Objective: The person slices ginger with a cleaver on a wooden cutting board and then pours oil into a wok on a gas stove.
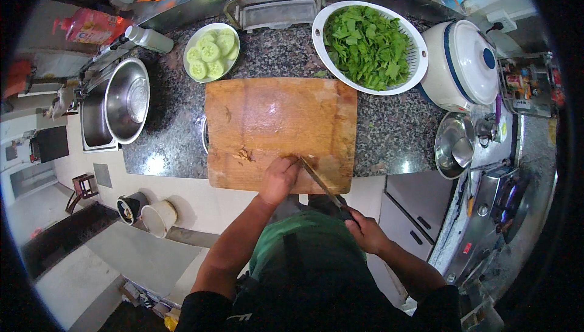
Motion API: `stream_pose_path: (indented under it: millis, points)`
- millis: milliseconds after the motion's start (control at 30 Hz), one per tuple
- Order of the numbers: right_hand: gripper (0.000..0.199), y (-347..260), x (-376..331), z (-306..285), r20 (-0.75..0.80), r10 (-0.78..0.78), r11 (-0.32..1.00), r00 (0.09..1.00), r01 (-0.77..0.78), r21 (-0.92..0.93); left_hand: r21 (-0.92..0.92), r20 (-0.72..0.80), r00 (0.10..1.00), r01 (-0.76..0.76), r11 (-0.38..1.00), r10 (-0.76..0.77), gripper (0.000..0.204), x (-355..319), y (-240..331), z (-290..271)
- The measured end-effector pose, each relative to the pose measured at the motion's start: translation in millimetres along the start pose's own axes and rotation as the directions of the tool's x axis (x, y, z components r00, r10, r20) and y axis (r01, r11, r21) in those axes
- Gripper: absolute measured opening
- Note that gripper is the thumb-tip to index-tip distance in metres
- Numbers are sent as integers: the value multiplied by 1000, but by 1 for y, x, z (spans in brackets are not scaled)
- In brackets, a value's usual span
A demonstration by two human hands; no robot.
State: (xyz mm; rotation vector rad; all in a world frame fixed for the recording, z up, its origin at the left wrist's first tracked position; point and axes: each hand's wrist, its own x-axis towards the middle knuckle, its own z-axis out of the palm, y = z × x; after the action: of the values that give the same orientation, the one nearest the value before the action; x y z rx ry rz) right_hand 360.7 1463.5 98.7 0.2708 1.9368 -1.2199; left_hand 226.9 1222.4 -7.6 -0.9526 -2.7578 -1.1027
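A wooden cutting board (280, 113) lies on the speckled stone counter, its near edge jutting past the counter's front. My right hand (365, 230) is closed round the dark handle of a knife (321, 181). The blade points away and to the left, its tip close to the fingers of my left hand (280, 179). Those fingers are bent and pressed together low on the board; a bit of something brownish shows beside them, too small to name. Left of that hand sits a little heap of light brown pieces (244, 154).
Beyond the board stand a plate (187, 58) of pale green cucumber slices and a white colander (317, 31) of chopped leafy greens (368, 46). A lidded white pot (447, 58) and a steel bowl (447, 155) are at right. A steel basin (115, 104) rests by the sink at left.
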Motion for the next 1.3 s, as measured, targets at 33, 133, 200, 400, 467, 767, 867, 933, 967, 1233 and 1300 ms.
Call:
stream_pose_path:
  millis: [33, 133, 200, 400, 467, 767, 867, 933, 967, 1233, 1300]
  points:
    - [47, 10, 6, 4, -17, -24, 1000, 1000, 24, -1, -9, 7, 1000, 4, 1000, -4, 30, 0, 0, -1]
    - [46, 9, 12, 6, -28, -11, 1000, 1000, 11, 20, -24, 16, 1000, 8, 1000, -8, 29, 1, 0, -4]
    - [46, 3, 10, 6, -35, -12, 999, 999, 13, 32, -25, 35, 999, 15, 1000, -14, 28, 0, 0, -6]
    - [45, -4, -4, 8, -37, -47, 998, 998, 48, 37, -14, 37, 999, 16, 1000, -15, 24, 0, 1, -7]
    - [45, -3, -3, 8, -25, -24, 999, 999, 25, 35, -29, 45, 999, 2, 1000, -1, 24, -2, -4, -4]
    - [48, 12, 6, 18, -103, -40, 998, 994, 44, 33, -45, 22, 999, -21, 999, 22, 22, 5, 0, -11]
    - [48, 11, -1, 18, -29, 0, 1000, 1000, 0, 19, -25, 62, 998, -5, 1000, 6, 21, -1, -4, -7]
    - [48, 9, -2, 19, -53, -45, 999, 998, 46, 23, -25, 54, 999, -4, 1000, 5, 20, 0, -5, -6]
    - [47, 8, -2, 19, -64, -67, 997, 996, 69, 24, -26, 50, 999, -3, 1000, 4, 19, 0, -5, -5]
    - [47, 1, 16, 23, -73, 43, 997, 996, -39, 60, 30, 212, 974, 68, 997, -73, 16, -3, -4, -11]
    - [47, 0, 8, 25, -80, 38, 997, 996, -33, 68, 14, 196, 978, 65, 998, -67, 16, -4, -4, -12]
